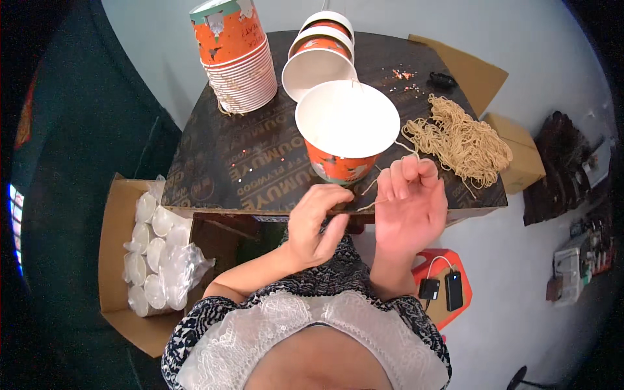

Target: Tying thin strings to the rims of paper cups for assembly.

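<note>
A white-lined orange paper bucket (344,169) stands upright near the table's front edge, a thin cord (407,148) running from its right side. Just below its base, my left hand (313,224) is open, fingers bent and thumb apart, nothing visible between them. My right hand (411,208) is raised with the palm toward me and fingers curled. The cord reaches its fingertips, and a loose end shows by its left edge; the exact grip is partly hidden. A tangled heap of tan cord (465,146) lies to the right of the bucket.
Behind the bucket, more buckets (318,68) lie on their sides. A tall nested stack (237,71) stands at back left. Pinkish crumbs (404,75) dot the dark table (227,140). A carton (117,240) of white cups sits lower left; a red stool (442,318) holds black devices.
</note>
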The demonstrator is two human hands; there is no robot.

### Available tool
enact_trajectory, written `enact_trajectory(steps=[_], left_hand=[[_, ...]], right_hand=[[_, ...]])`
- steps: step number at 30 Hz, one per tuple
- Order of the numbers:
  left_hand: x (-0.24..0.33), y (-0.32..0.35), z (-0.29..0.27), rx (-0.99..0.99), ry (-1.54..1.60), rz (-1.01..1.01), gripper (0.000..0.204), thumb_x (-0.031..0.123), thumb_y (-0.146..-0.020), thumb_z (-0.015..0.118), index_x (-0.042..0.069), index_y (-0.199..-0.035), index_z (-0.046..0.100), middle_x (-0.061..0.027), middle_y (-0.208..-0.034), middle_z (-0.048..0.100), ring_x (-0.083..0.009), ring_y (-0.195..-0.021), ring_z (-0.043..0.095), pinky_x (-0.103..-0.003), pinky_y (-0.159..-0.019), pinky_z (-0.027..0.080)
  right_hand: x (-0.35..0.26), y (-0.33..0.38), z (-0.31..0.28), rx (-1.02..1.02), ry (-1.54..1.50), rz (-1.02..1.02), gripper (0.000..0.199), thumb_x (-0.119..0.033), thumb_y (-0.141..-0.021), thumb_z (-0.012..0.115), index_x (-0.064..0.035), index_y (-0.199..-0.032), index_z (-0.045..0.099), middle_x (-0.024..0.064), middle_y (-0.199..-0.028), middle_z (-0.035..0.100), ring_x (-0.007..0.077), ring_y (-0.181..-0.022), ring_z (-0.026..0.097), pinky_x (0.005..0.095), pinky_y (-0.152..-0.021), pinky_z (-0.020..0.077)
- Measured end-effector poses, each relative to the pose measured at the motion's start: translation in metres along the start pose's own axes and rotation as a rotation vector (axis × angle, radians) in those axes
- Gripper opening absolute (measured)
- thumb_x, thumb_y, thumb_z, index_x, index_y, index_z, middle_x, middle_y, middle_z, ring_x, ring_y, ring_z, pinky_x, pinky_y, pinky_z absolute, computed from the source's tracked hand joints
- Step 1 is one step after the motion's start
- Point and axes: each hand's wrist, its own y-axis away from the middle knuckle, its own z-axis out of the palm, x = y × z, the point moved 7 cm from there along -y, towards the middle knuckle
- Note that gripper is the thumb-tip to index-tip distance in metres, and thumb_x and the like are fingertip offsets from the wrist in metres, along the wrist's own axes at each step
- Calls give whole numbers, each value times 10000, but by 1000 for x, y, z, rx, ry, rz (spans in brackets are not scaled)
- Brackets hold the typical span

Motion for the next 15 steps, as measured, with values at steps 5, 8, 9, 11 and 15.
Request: enact_trajectory(steps=[5, 8, 9, 11, 15], left_hand=[[-35, 26, 30, -92, 552, -569, 267, 70, -902, 668, -42, -1132, 591, -89, -943, 674, -138, -833, 643, -283, -755, 530], [-38, 31, 27, -109, 707, -711, 84, 39, -958, 596, -33, -991, 624, -27, -778, 655, -60, -688, 596, -217, -634, 499], [-38, 31, 22, -115, 656, -717, 82, 47, -957, 602, -30, -970, 628, -20, -760, 648, -60, -666, 585, -216, -616, 489], [-38, 29, 12, -120, 511, -734, 82, 56, -941, 623, -21, -925, 645, -10, -706, 635, -60, -624, 569, -227, -564, 465], [-27, 19, -4, -254, 218, -708, 97, 55, -917, 652, -25, -864, 661, -16, -720, 635, -65, -635, 572, -218, -562, 460]], right_hand=[[6, 7, 0, 20, -20, 34, 326, -253, -1003, 439, 11, -1133, 577, 62, -915, 476, 134, -719, 414, 283, -662, 363], [3, 12, -6, -13, 28, 23, 337, -252, -999, 432, 23, -1126, 579, 79, -976, 501, 141, -771, 454, 289, -703, 389], [-4, 13, -10, 4, 337, -63, 278, -196, -990, 451, 17, -1090, 598, 90, -1001, 525, 155, -801, 476, 295, -732, 398], [-23, 19, -11, 111, 1214, -309, 146, -16, -932, 517, 7, -991, 649, 120, -1051, 557, 184, -852, 508, 297, -791, 411], [-28, 32, 11, -17, 1594, -398, 215, 70, -838, 584, -15, -1014, 675, 135, -1098, 604, 244, -972, 580, 303, -837, 463]])
